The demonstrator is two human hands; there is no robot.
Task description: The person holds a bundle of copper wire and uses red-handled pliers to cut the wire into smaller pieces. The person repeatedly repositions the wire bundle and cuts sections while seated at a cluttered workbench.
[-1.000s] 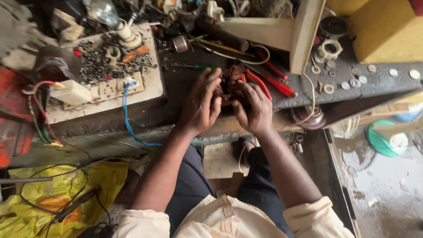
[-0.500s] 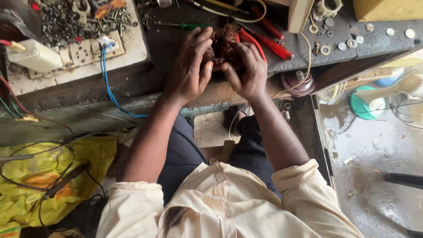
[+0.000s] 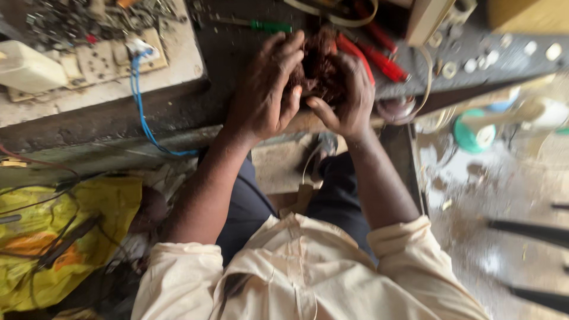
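Both hands, left hand (image 3: pixel 264 89) and right hand (image 3: pixel 349 98), clamp together on a copper wire coil (image 3: pixel 320 65); red pliers (image 3: pixel 379 53) at two o'clock could snag, and strands may tear.

Both hands grip a rough, matt tangle of reddish-brown copper wire (image 3: pixel 320 65). The bench (image 3: pixel 237 53) is dull, grimy metal; far right, glossy red plastic plier handles (image 3: pixel 385 59).

The person wears a cream, light-coloured shirt (image 3: pixel 296 278) with a seam running down its middle and both sleeves rolled up above the elbows, leaving the forearms bare down to the left hand (image 3: pixel 261 98) and right hand (image 3: pixel 347 101), over dark navy trousers (image 3: pixel 332 201).
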